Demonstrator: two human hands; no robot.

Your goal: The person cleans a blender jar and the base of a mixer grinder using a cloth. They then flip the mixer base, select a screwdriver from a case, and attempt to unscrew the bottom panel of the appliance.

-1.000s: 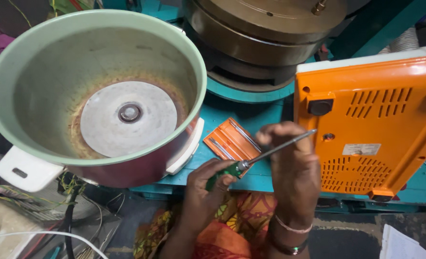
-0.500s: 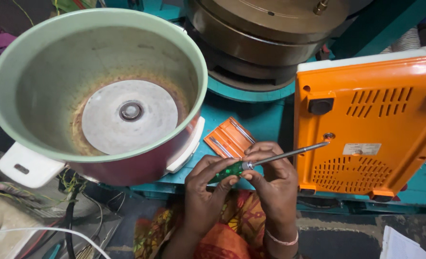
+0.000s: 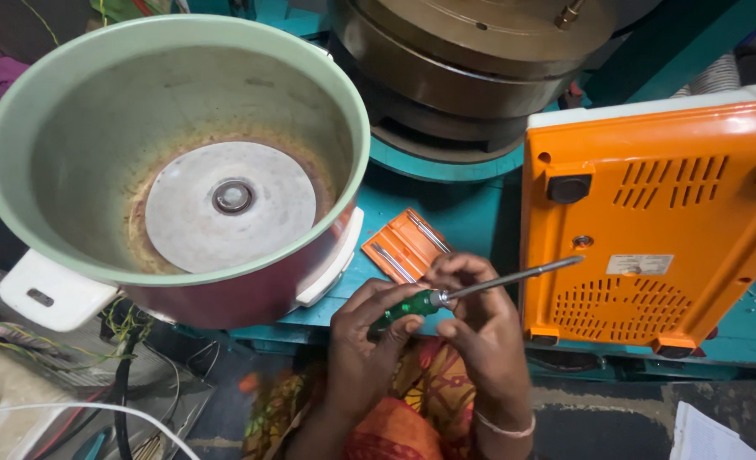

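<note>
Label (image 3: pixel 651 264), white rectangle, on upturned orange appliance (image 3: pixel 659 221) beside screwdriver (image 3: pixel 472 290).

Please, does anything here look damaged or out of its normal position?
Yes. The rice cooker body has a brown, rusty-looking ring around its heating plate. The orange appliance lies upside down, feet and vents facing up.

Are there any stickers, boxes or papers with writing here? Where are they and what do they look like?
Sticker: small white rectangle on the underside of the orange appliance, right of the screwdriver tip.
Bit case: flat orange open packet with metal bits, on the teal bench just above the hands.
Paper: white sheet, bottom right corner, mostly cut off.
No screens or signs.
</note>
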